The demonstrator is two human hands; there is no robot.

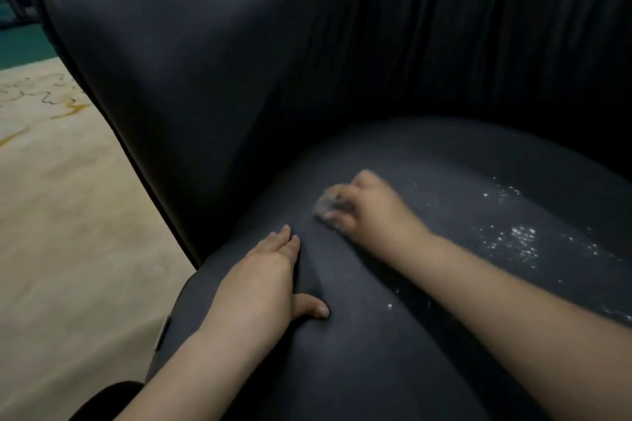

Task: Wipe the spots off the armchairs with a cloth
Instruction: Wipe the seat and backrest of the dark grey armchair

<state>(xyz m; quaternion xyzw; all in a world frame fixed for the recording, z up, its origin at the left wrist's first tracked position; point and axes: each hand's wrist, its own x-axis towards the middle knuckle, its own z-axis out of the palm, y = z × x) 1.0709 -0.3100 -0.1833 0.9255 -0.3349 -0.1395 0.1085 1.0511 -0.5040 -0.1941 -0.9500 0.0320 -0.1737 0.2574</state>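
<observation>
A dark leather armchair [239,79] fills the view, its rounded seat cushion [393,352] in front of me. White spots [519,243] are scattered over the right part of the cushion. My right hand [372,212] presses a small pale cloth [326,207] onto the cushion near its middle, fingers closed over it; the hand is blurred. My left hand [270,280] lies flat on the cushion's left side, fingers together and thumb spread, holding nothing.
The chair's high curved back [444,27] and left side wall rise behind the cushion. A beige patterned carpet [68,198] lies to the left, with a green floor strip [24,44] beyond it. Something dark [102,400] shows at the bottom left.
</observation>
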